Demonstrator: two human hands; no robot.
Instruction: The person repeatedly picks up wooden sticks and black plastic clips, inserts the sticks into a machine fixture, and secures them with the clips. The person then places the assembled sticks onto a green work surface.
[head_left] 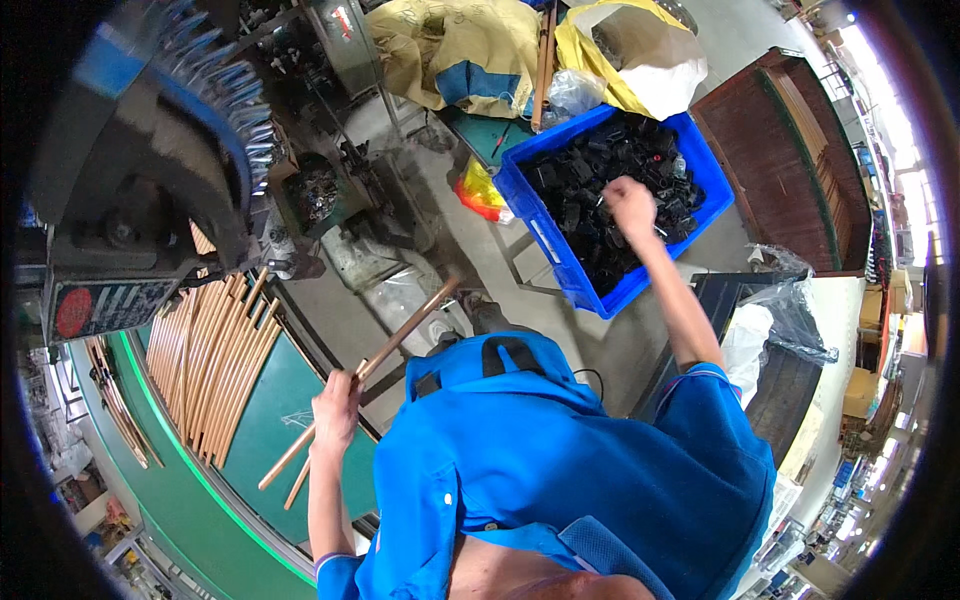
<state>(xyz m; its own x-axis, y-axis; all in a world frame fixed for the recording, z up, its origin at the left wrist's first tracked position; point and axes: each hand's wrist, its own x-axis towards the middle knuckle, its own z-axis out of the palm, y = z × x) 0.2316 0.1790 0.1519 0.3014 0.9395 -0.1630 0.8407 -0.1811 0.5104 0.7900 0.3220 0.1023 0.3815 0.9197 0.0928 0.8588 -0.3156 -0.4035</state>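
Observation:
My left hand [337,405] is closed around a long, slim copper-brown rod [408,327], held aslant over the green table's edge. A second, similar rod [297,483] shows below that hand; whether it is gripped too is unclear. Over on the right, my right hand [630,208] reaches above a blue plastic crate [560,262] filled with small black plastic parts [590,165]. Its fingers are curled together at the parts, and what they pinch, if anything, is too small to make out.
Many similar rods [215,370] lie side by side on the green table [265,400] at left. A dark machine [120,230] stands behind them. Yellow sacks [455,50] lie beyond the crate. A brown wooden bin [765,160] and black surface with plastic bags [785,310] are at right.

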